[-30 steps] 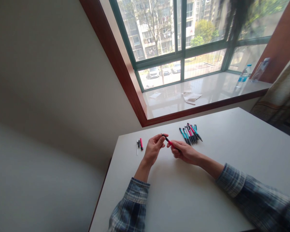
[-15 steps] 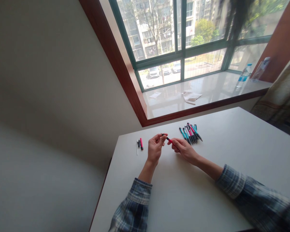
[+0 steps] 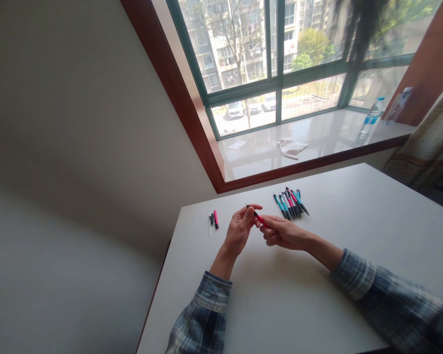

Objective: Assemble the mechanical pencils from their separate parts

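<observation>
A pink and black pen (image 3: 260,219) is held between my two hands above the table, tilted with its black end toward the upper left. My left hand (image 3: 239,227) is closed around the black end, thumb and fingers pinching it. The pink barrel is gripped by my right hand (image 3: 282,232), its fingers curled; part of the barrel is hidden there. To the left on the table lie a pink pen barrel (image 3: 216,220), a small black pen part (image 3: 212,219) and a thin white refill (image 3: 209,225).
Beyond my right hand, several teal and pink pens (image 3: 291,204) lie in a bunch on the white table (image 3: 302,295). Behind the table is a window sill (image 3: 258,158) with a crumpled cloth (image 3: 292,148) and a water bottle (image 3: 372,115). A wall stands at the left.
My right hand has shifted slightly down and closer to my left hand. More of the pen's pink barrel now shows between them. The parts on the table have not moved.
</observation>
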`<act>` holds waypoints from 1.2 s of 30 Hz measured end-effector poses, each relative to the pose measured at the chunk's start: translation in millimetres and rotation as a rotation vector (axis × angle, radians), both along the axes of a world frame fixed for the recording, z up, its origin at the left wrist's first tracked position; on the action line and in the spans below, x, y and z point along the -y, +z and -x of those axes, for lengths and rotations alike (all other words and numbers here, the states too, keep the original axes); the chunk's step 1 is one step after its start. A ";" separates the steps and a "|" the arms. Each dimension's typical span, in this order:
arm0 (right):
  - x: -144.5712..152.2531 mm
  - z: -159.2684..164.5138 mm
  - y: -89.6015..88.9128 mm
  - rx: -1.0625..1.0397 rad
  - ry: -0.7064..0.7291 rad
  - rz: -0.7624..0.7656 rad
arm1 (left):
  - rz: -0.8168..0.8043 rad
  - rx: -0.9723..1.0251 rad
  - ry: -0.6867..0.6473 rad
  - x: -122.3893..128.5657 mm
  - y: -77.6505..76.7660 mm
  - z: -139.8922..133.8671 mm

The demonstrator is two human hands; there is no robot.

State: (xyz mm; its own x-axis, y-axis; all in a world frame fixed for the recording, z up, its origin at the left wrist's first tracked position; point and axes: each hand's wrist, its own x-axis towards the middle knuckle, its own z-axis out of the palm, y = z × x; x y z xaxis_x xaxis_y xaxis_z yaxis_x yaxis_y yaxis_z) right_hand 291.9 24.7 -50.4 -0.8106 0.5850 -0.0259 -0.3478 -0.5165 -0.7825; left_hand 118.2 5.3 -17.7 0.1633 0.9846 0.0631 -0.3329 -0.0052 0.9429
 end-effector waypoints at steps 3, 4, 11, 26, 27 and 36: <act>-5.9 3.2 -4.8 0.048 -0.131 -0.158 | -0.010 -0.018 0.088 -0.9 -1.8 -3.9; -7.5 4.5 -6.4 0.068 -0.168 -0.208 | -0.007 -0.034 0.117 -1.6 -2.5 -5.0; -8.7 5.9 -4.7 0.320 -0.467 -0.552 | 0.017 -0.092 0.325 -5.5 -6.7 -12.3; -2.5 -17.7 10.2 -0.006 0.228 0.112 | 0.028 0.103 -0.139 5.8 2.2 0.4; -3.3 -19.4 10.2 -0.001 0.247 0.105 | 0.013 0.097 -0.143 6.5 1.9 -0.4; -11.6 2.0 -4.2 0.155 -0.192 -0.356 | -0.057 0.044 0.167 -5.4 -7.7 -5.3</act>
